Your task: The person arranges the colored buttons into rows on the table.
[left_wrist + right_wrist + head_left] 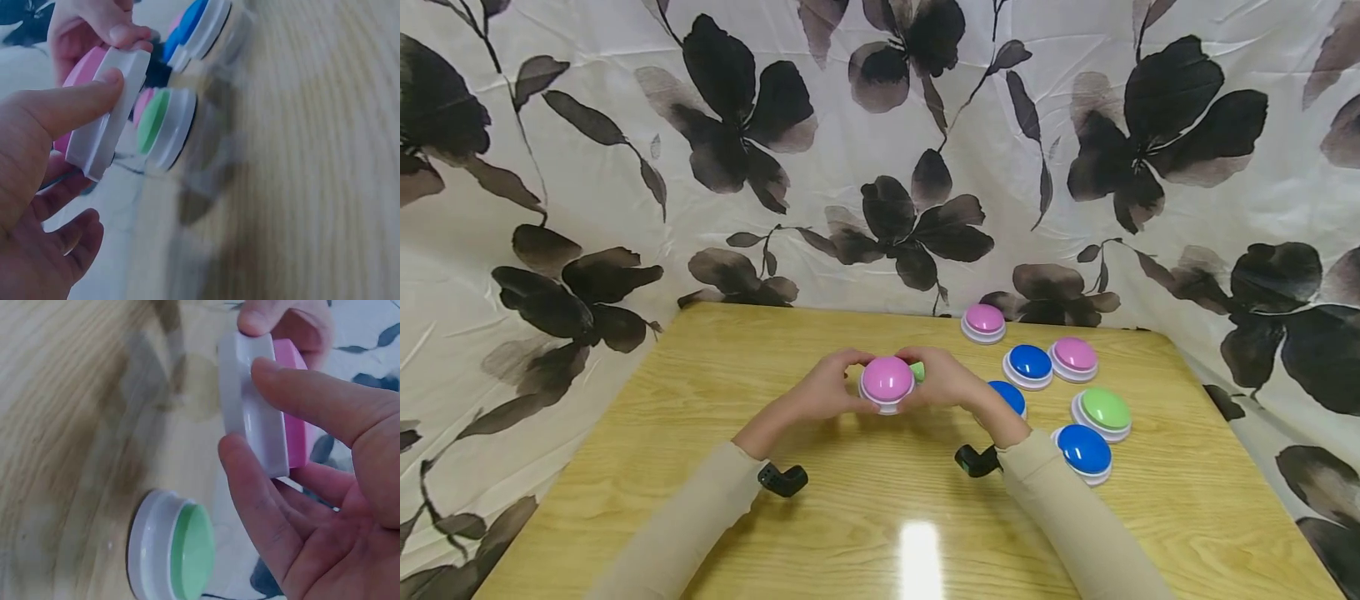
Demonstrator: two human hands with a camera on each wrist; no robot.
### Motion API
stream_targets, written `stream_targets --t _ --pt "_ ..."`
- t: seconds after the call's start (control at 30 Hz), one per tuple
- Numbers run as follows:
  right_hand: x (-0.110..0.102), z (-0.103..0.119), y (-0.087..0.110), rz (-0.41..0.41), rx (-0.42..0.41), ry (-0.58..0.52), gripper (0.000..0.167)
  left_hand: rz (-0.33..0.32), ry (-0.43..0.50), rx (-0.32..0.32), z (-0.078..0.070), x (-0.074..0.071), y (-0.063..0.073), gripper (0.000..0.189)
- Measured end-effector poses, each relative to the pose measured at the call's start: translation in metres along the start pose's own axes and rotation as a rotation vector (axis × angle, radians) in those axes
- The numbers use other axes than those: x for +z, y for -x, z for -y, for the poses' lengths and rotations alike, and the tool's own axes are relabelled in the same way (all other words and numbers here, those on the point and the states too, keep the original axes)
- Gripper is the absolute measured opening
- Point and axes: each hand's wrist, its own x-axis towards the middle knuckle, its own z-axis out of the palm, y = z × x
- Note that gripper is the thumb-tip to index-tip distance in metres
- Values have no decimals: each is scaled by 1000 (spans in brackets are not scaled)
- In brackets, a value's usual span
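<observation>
A pink push button [887, 379] with a white round base is held up over the table between both hands. On its left side, my left hand [827, 387] grips the base with the thumb across the white rim [103, 125]. My right hand [943, 379] pinches the opposite side, thumb and fingertips on the white base [256, 406]. Below the held button, a gap and shadows show over the wood in the left wrist view. Just beyond it stands a green button [194, 550], mostly hidden behind the right hand in the head view.
More buttons stand on the wooden table [700, 467] to the right: pink ones [984, 318], blue ones [1030, 362] and a green one [1106, 408]. The right forearm passes close by a blue button [1084, 450]. A flowered cloth [820, 167] hangs behind the table.
</observation>
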Motion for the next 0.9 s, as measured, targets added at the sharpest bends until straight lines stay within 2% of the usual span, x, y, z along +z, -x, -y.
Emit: stream_targets --t 0.23,0.37,0.53,0.67,0.9 --pt "-1 4 -28 2 -33 7 69 20 34 -25 17 -23 -7 74" --pt "-2 3 -43 1 -27 24 69 27 42 -36 29 -30 -14 74" --pt "-3 -5 -59 4 -46 52 70 25 67 -60 41 -31 -24 74" --pt "-2 -19 -67 -4 -57 59 69 23 71 -88 50 -28 -31 75" --pt "2 -32 -75 11 -57 -48 66 4 59 -85 59 -25 -39 76"
